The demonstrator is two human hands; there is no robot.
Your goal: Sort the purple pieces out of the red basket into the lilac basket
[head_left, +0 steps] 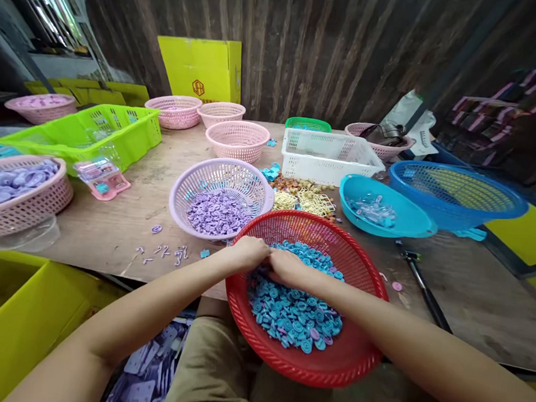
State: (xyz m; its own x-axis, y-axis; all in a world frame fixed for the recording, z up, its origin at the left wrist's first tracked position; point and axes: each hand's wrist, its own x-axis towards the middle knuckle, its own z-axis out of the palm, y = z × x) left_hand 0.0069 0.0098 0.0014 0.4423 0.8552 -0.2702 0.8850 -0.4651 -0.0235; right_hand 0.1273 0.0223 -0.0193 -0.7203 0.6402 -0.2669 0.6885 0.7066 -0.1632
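Observation:
A red plastic basket (357, 355) is tilted at the table's front edge, partly over my lap. Many small blue round pieces (290, 307), with a few pinkish-purple ones among them, lie inside it. My left hand (251, 254) is closed over the basket's left rim, its fingertips meeting those of the other hand. Inside the basket, above the blue pieces, my right hand (285, 268) is closed too, fingers curled toward the left one. Whatever is between the fingers is hidden. Just behind the left hand stands a lilac basket (182, 183) holding small purple pieces (219, 213).
A white crate (309, 167), a turquoise basin (389, 225) and a blue basket (457, 210) stand behind and to the right. A black-handled hammer (425, 289) lies right. Loose cream pieces (313, 201) cover the middle. A lime crate (134, 141) and pink basket (35, 204) stand left.

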